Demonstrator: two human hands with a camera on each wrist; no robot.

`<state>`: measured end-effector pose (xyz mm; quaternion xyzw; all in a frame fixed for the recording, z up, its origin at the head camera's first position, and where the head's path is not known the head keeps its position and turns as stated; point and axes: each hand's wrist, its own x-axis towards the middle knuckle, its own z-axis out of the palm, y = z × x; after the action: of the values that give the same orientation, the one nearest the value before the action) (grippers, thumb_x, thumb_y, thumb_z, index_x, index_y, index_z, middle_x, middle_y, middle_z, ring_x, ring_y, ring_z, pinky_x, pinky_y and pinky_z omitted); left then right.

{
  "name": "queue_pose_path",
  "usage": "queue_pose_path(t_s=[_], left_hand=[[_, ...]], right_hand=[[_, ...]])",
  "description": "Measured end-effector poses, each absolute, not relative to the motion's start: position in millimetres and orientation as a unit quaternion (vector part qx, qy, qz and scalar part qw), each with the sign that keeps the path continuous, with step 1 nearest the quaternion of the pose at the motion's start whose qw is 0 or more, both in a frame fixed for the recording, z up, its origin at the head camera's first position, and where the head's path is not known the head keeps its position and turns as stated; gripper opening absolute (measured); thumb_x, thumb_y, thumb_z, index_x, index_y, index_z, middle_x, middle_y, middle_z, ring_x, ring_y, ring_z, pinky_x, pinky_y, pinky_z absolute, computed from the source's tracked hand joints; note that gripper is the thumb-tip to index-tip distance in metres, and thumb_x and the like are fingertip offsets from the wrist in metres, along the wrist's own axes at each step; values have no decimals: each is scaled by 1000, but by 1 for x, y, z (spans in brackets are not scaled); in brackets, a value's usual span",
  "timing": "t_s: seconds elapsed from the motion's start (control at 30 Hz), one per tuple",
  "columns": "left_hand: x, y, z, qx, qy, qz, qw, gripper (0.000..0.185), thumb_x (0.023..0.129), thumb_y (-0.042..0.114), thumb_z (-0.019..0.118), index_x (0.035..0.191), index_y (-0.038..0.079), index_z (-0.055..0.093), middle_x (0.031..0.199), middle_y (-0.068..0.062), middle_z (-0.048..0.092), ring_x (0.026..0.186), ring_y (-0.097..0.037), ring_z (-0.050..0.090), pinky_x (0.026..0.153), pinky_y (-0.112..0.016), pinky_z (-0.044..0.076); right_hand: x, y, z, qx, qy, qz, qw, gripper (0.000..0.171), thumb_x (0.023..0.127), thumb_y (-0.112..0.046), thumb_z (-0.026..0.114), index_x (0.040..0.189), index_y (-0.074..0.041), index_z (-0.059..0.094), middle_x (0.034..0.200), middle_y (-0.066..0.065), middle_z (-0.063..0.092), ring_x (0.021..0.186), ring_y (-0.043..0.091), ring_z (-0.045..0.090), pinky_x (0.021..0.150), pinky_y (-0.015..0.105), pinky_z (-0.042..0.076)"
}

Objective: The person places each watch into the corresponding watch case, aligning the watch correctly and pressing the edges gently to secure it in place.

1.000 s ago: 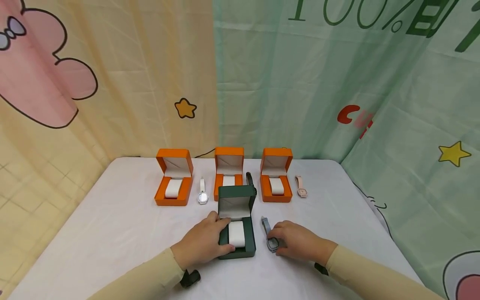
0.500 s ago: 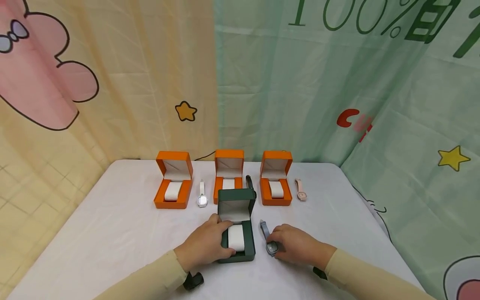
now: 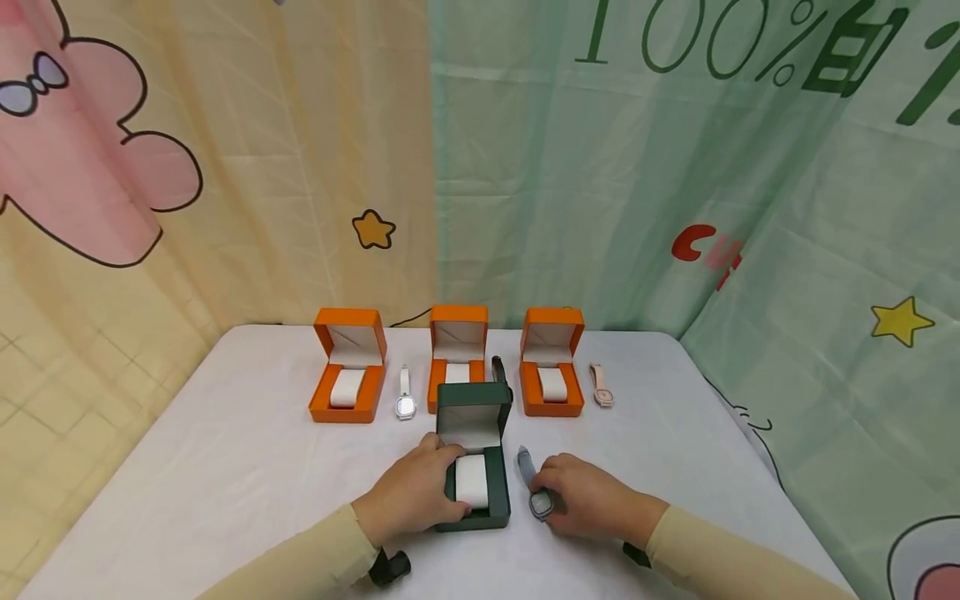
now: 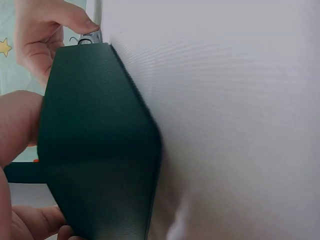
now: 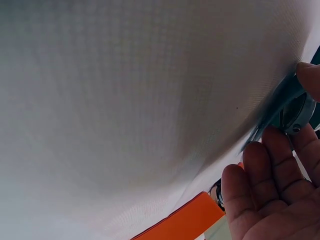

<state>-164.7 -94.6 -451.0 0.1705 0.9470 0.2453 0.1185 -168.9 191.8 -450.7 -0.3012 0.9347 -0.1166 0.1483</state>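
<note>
Green box [image 3: 474, 467] lies open under my left hand [image 3: 411, 495], fingers curled round it; just right of it, my right hand [image 3: 585, 498] pinches the grey watch [image 3: 534, 488], not yet boxed.

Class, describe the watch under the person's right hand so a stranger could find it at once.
On the white table, find the open dark green box nearest the person. Just right of it lies the grey-blue watch, pinched by the right hand. The other watches lie farther back, beside orange boxes.
</note>
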Motion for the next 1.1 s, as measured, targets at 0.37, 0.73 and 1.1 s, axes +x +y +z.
queue_pose_path(t_s=[0.37,0.73,1.1], left_hand=[[-165,-94,-453,171,950,235,117,79,76,47,92,138,8,64,118,-7,63,89,-17,57,84,-40,56],[-168,-90,-443,186,953,204,124,77,73,44,95,134,7,66,114,-5,70,88,-17,59,84,-40,57],[-169,-90,-447,181,945,246,113,76,72,38,94,133,6,62,112,-4,67,87,-17,58,81,-39,55]], right_hand=[[-165,192,-451,-312,933,-127,129,31,83,-20,87,109,-19,71,103,-14,63,101,6,55,95,30,57],[-169,192,-450,-301,934,-143,125,32,83,-20,86,110,-17,70,105,-12,64,103,7,55,98,33,57],[-170,191,-450,-281,934,-176,131,33,84,-20,87,110,-19,67,108,-11,63,101,6,54,99,35,58]])
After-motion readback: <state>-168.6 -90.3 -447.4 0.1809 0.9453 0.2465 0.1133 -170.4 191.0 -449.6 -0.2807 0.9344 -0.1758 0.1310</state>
